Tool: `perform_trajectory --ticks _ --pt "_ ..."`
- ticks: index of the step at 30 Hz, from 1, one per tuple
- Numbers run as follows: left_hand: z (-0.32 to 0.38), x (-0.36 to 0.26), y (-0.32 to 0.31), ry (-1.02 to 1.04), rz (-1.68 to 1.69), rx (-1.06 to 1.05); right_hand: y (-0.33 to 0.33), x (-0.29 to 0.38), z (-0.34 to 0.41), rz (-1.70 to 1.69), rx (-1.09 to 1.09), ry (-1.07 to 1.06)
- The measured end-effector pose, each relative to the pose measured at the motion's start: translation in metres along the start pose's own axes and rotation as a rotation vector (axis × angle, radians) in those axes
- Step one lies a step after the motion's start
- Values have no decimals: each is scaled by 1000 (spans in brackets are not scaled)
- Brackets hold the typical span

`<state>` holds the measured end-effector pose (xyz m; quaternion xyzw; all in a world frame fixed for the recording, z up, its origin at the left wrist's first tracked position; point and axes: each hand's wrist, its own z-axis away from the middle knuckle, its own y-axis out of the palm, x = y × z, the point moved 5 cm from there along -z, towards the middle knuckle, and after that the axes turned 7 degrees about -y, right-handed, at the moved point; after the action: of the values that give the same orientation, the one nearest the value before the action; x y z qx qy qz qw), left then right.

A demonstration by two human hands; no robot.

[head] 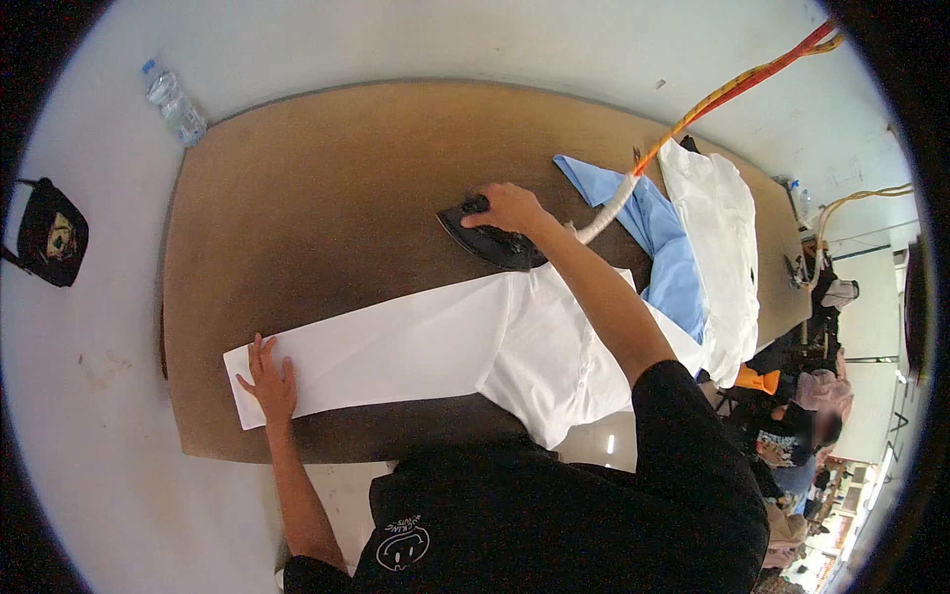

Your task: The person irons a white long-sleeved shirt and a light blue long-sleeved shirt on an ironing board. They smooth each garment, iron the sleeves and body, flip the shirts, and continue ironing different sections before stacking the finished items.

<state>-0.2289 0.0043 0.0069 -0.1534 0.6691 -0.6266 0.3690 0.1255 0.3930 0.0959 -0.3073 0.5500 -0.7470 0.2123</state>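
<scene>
A white shirt (415,341) lies on the brown table with one sleeve stretched flat towards the left. My left hand (272,382) rests on the cuff end of that sleeve, fingers spread. My right hand (508,209) grips a black clothes iron (493,249), its pointed end facing left. The iron is at the sleeve's far edge, near the shoulder seam; whether it touches the cloth cannot be told. From the iron a white-wrapped cord (610,211) runs up to the right. The shirt's body is bunched beneath my right forearm and hangs over the near table edge.
Right of the iron lie a light blue garment (672,249) and a pile of white garments (720,260). A plastic bottle (174,104) stands beyond the table's (297,171) far left corner. An orange-and-red cable (731,85) crosses overhead. A person (787,442) is at the far right.
</scene>
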Motion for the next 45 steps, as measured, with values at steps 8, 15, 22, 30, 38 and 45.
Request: perform_trajectory --ticks 8,15,22,30,38,45 --pt "50 -276 81 584 131 16 20 53 25 121 -628 -87" --pt "51 -350 70 543 186 215 71 -160 288 -217 -704 458" --pt "83 -322 -32 678 421 94 24 -209 449 -96 -237 634" --pt "135 -125 -181 611 291 25 -18 -35 461 -72 2 324" --pt "159 10 -273 435 840 351 -95 1 491 -598 16 245" --pt "-38 -62 -171 420 315 -128 -66 -58 307 -161 -453 253"
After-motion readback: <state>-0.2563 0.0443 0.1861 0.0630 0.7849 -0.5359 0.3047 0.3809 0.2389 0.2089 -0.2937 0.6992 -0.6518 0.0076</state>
